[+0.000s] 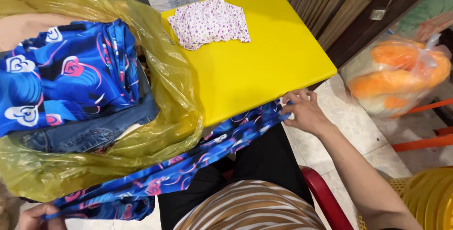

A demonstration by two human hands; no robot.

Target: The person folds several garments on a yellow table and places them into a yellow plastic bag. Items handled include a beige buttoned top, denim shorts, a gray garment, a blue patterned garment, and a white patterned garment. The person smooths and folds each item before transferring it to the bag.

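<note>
At the lower left edge of the view, one end of a blue patterned garment (pixel 188 164) is pinched by the left hand (pixel 33 217). Just above, a yellow plastic bag (pixel 174 83) is seen holding folded blue patterned cloth (pixel 66 74) over denim (pixel 89 133). The garment is stretched across the lap, under the near edge of the yellow table (pixel 264 60). A white floral cloth (pixel 210 22) lies at the table's far left corner. The garment's other end is grasped by the right hand (pixel 304 112) off the table's near right corner.
</note>
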